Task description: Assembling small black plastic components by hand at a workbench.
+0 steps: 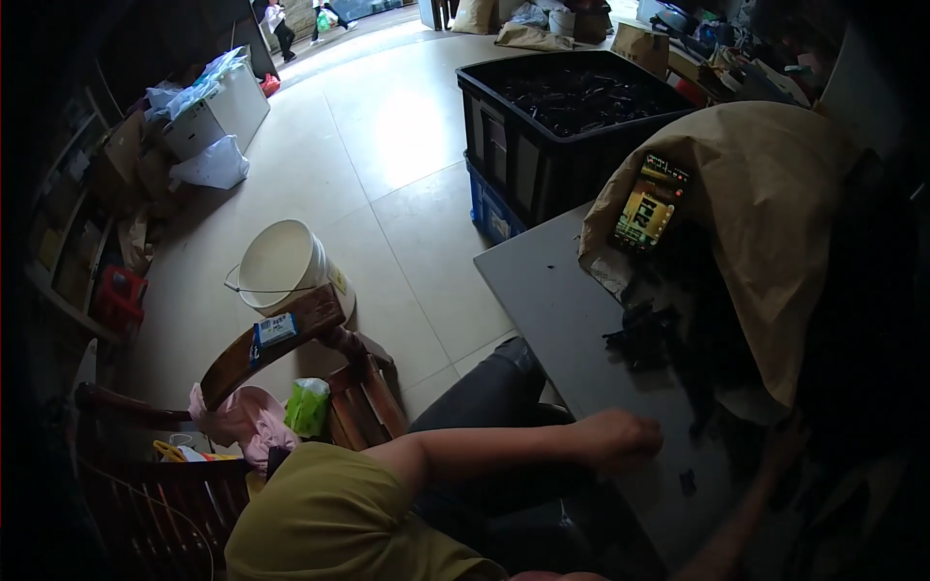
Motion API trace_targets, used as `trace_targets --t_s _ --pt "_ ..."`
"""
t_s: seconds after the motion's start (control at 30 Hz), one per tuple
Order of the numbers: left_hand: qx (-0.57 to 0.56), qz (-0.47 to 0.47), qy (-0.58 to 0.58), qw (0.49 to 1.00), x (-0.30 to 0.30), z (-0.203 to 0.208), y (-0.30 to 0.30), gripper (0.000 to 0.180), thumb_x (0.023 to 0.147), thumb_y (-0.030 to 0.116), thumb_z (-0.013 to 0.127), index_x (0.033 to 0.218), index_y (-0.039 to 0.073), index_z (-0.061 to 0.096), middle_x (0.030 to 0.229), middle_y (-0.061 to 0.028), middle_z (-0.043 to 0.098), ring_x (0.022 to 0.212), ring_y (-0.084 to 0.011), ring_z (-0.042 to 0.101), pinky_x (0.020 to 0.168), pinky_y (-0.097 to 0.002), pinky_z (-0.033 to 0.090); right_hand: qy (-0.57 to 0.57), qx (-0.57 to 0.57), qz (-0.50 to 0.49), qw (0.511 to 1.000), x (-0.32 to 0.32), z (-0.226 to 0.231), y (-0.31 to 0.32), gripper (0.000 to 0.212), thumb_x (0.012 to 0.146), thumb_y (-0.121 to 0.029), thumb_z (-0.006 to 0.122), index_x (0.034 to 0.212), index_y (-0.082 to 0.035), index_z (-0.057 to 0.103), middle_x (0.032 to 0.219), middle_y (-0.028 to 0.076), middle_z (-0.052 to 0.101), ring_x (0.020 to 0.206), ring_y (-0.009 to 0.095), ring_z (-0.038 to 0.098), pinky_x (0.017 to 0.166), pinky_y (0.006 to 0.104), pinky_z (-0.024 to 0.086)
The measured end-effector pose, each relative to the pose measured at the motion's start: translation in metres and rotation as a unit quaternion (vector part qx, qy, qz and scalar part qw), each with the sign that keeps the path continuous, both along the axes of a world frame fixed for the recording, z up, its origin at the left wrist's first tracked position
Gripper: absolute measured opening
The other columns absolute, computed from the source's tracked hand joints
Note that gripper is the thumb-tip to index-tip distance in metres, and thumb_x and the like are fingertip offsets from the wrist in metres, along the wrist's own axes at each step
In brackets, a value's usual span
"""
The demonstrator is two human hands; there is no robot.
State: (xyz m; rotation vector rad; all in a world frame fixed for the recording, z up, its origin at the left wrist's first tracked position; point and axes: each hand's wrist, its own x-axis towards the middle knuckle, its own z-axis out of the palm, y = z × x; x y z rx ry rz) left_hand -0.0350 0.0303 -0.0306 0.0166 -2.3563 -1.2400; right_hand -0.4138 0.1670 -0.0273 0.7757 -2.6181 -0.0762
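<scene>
My left hand is closed over the grey table, near its edge. Whatever its fingers may hold is hidden. In deep shadow, my right hand is beside the lower end of a large brown paper sack, and its fingers do not show clearly. Small black parts lie in a heap beside the sack's opening, with dark pieces trailing toward my hands. A single small black piece rests between my two hands. Against the sack leans a phone with its screen lit.
Beyond the table, a black crate full of black parts stands on a blue crate. A white bucket is on the tiled floor to the left. Nearer is a wooden chair with a blue-and-white packet on its arm.
</scene>
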Motion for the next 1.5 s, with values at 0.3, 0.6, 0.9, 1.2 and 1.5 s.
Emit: trace_targets --t_s 0.3,0.6,0.9,1.2,1.5 --pt "0.004 0.006 -0.003 1.0 0.002 0.0 0.004 0.011 0.083 0.014 0.056 0.091 0.006 0.056 0.088 -0.0125 0.055 0.075 -0.0341 0.059 0.063 -0.0426 0.047 -0.089 -0.1 0.008 0.991 0.015 0.01 0.007 0.046 0.093 -0.037 0.054 0.133 -0.017 0.047 0.125 0.02 0.045 0.106 0.037 0.053 0.082 0.0448 0.05" --pt "-0.002 0.006 0.009 1.0 0.005 -0.002 0.001 0.011 0.083 0.014 0.056 0.091 0.007 0.057 0.088 -0.0126 0.056 0.074 -0.0351 0.059 0.063 -0.0431 0.048 -0.036 -0.202 0.07 0.976 0.032 0.005 0.002 0.041 0.087 -0.012 0.061 0.125 -0.002 0.051 0.126 0.017 0.051 0.115 0.033 0.05 0.095 0.0418 0.043" --pt "-0.002 0.001 0.012 1.0 0.0 0.0 0.005 0.011 0.078 0.012 0.056 0.088 0.007 0.056 0.086 -0.0121 0.055 0.075 -0.0359 0.058 0.063 -0.0442 0.047 -0.078 -0.127 0.144 0.978 0.082 0.032 -0.005 0.04 0.094 -0.014 0.052 0.132 -0.005 0.046 0.14 0.017 0.037 0.123 0.033 0.045 0.099 0.0413 0.042" --pt "0.005 0.103 0.028 0.994 0.005 0.011 -0.021 0.018 0.079 0.009 0.059 0.096 0.008 0.056 0.091 -0.013 0.053 0.078 -0.0346 0.059 0.064 -0.043 0.047 0.026 -0.188 0.175 0.966 0.136 0.074 -0.004 0.028 0.095 -0.02 0.051 0.111 0.001 0.059 0.117 0.016 0.056 0.097 0.029 0.059 0.08 0.0382 0.05" --pt "-0.286 0.295 -0.116 0.904 -0.002 0.01 -0.048 0.012 0.075 0.012 0.058 0.085 0.008 0.054 0.088 -0.0079 0.05 0.074 -0.0235 0.063 0.053 -0.0361 0.051 -0.18 -0.287 0.243 0.909 0.279 0.024 0.024 0.022 0.097 -0.021 0.045 0.099 -0.002 0.055 0.087 0.011 0.055 0.077 0.024 0.057 0.067 0.033 0.046"
